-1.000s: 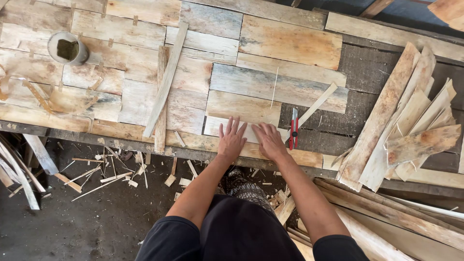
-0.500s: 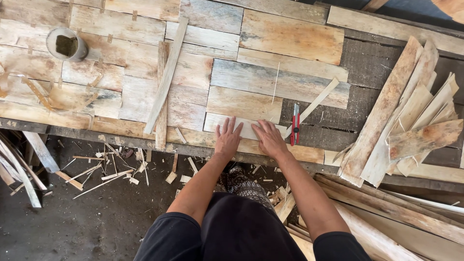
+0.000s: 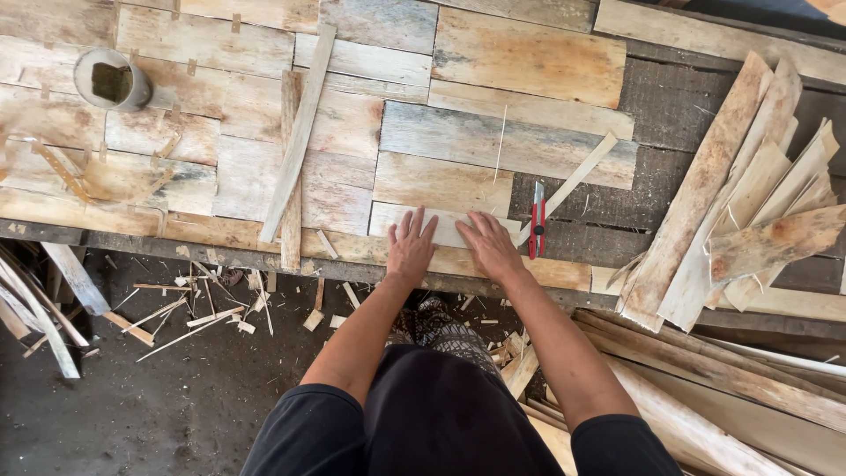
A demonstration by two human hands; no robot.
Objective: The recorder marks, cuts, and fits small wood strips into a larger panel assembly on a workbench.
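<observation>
My left hand [image 3: 411,248] and my right hand [image 3: 490,247] lie flat, fingers spread, side by side on a pale thin wood piece [image 3: 445,218] at the near edge of a workbench covered with flat wood veneer pieces [image 3: 458,139]. Neither hand grips anything. A red utility knife [image 3: 537,227] lies just right of my right hand, next to a thin pale wood strip [image 3: 573,182] that slants up to the right.
A grey cylindrical can [image 3: 111,79] stands at the back left. Two long wood slats [image 3: 297,141] cross the bench's middle. A pile of split wood strips [image 3: 749,211] lies at the right. Wood scraps [image 3: 185,308] litter the dark floor below.
Both hands have stayed on the pale wood piece, shifting very slightly; the view has moved a little.
</observation>
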